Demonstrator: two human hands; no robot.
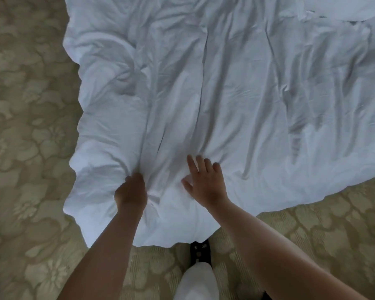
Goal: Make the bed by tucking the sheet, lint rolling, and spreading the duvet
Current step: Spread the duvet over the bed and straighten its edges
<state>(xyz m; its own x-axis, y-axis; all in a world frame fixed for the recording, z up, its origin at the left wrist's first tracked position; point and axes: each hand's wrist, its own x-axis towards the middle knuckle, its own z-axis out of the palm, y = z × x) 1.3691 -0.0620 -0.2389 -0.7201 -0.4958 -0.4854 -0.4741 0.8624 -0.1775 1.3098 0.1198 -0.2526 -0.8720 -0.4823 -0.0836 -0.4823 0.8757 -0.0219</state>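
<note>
Over a floral carpet point(26, 148), the rumpled white duvet point(225, 94) is running off toward 12 o'clock from both hands, the left hand point(131, 192) bunching its near edge, the right hand point(206, 180) pressing it flat-open.

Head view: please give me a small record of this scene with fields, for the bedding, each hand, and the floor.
bedding: white duvet, wrinkled, spread out, near edge hanging toward the floor
left hand: left hand closed on a bunch of the fabric near the edge
right hand: right hand open, fingers spread, flat on the fabric
floor: carpet, beige flower pattern
also seen: dark shoe below the edge
</note>
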